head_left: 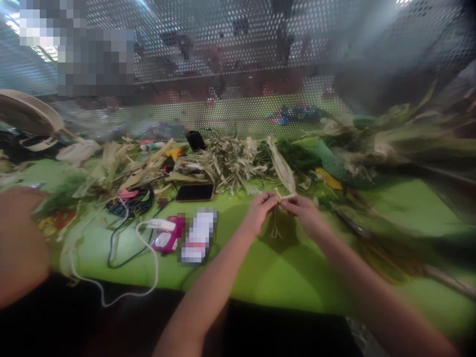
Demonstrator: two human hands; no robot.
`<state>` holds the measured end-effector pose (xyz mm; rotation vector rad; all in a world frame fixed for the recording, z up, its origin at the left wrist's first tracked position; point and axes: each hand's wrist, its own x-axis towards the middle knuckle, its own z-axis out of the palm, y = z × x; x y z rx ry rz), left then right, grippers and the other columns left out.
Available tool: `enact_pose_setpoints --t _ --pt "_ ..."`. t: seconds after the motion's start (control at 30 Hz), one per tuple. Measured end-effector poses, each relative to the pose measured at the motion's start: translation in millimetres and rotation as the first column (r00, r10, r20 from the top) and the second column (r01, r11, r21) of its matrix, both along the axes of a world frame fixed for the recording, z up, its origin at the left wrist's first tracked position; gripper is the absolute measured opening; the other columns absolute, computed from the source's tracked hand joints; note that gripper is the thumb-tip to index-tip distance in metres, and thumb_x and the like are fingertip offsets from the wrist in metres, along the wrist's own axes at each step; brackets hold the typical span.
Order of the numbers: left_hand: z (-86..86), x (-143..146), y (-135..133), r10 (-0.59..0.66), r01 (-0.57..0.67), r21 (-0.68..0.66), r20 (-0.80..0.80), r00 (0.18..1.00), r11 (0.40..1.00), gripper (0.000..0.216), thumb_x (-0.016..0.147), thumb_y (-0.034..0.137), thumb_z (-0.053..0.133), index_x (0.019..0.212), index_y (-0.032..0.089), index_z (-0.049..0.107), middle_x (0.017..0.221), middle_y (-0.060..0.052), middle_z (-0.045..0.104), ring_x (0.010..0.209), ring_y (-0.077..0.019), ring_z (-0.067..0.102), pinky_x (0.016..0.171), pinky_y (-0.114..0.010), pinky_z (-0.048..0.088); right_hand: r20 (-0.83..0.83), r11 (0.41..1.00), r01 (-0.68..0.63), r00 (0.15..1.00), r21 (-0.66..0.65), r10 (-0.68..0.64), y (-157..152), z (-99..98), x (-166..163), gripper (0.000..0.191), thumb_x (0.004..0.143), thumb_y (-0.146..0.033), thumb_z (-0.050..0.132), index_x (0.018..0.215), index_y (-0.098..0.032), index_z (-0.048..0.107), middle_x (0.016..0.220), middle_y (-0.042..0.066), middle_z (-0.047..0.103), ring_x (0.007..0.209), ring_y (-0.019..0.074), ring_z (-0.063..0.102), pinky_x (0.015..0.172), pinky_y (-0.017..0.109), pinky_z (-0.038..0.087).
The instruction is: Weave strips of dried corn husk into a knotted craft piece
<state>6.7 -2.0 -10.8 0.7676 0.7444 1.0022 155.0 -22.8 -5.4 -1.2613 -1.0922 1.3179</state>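
Just above the green tabletop (253,263), my left hand (259,212) and my right hand (305,212) meet with fingertips close together. Both pinch a small bundle of dried corn husk (282,171). A long, pale green husk piece points up and away from my right fingers. Below the fingertips, thin pale strands (275,228) hang down. My fingers partly cover the middle of the bundle. Beyond my hands lies a heap of shredded dry husk (234,161). To the left of my hands, a dark phone (194,192) lies flat.
A lit phone (199,235), a magenta power bank (169,235) and a white cable (154,265) lie left. A co-worker's arm (22,238) enters at far left. Scissors (357,225), blurred, and a green basket (332,158) are right. A perforated metal panel (230,109) stands behind.
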Motion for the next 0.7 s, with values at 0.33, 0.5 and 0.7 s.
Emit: enact_pose_setpoints --t 0.33,0.5,0.7 --pt "0.5 -3.1 0.8 -0.002 0.045 0.179 -0.232 0.973 0.983 0.028 0.077 0.038 0.072 0.091 0.015 0.065 0.08 0.0 0.06 0.076 -0.0121 0.057 0.079 -0.029 0.045 0.317 0.979 0.031 0.944 0.201 -0.095 4.4 5.8 16.1 0.028 0.075 -0.046 0.071 0.076 -0.018 0.066 0.065 -0.001 0.056 0.059 0.012 0.046 0.055 0.025 0.035" --pt "-2.0 -3.2 0.1 -0.015 0.053 0.178 -0.21 0.978 0.983 0.028 0.077 0.039 0.073 0.09 0.015 0.064 0.075 0.0 0.06 0.071 -0.0117 0.056 0.073 -0.027 0.044 0.268 0.981 0.066 0.957 0.183 -0.114 5.1 5.4 12.7 0.029 0.073 -0.045 0.072 0.069 -0.019 0.062 0.062 -0.002 0.054 0.058 0.0116 0.046 0.054 0.025 0.036" --pt "-5.9 -6.0 3.9 -0.032 0.08 0.216 -0.219 0.975 0.973 0.029 0.079 0.039 0.072 0.093 0.015 0.065 0.079 -0.001 0.061 0.073 -0.0112 0.056 0.073 -0.026 0.043 0.254 0.983 0.016 0.965 0.183 -0.063 7.1 10.4 18.6 0.027 0.071 -0.044 0.075 0.072 -0.019 0.065 0.065 -0.001 0.059 0.062 0.0132 0.051 0.061 0.027 0.042"
